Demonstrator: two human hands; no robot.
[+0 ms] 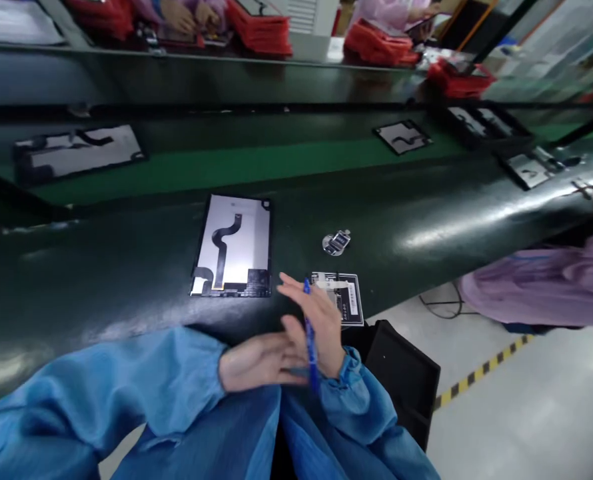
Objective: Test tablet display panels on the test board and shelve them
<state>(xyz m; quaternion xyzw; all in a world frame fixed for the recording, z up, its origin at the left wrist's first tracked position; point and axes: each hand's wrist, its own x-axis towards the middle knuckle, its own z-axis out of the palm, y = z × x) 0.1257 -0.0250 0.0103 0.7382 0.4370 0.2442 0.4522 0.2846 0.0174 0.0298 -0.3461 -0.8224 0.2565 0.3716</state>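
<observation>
My left hand [259, 360] lies near the table's front edge with its fingers stretched flat, holding nothing and touching my right hand. My right hand [319, 320] holds a blue pen [310, 340] that runs down along the palm; its fingers are loosely extended. Just beyond the hands a tablet back panel [234, 245] with a black flex cable lies face down on the dark green table [126, 267]. A small black card with a white label [344, 297] sits right behind my right hand. A small roll of tape [336, 242] lies farther back.
A green conveyor belt [236, 167] runs behind the table carrying more panels [76, 152] [402, 137]. A person in a purple coat [541, 280] sits at the right. Red stacks [379, 43] and other workers' hands are across the line. A black bin [401, 380] stands by my right knee.
</observation>
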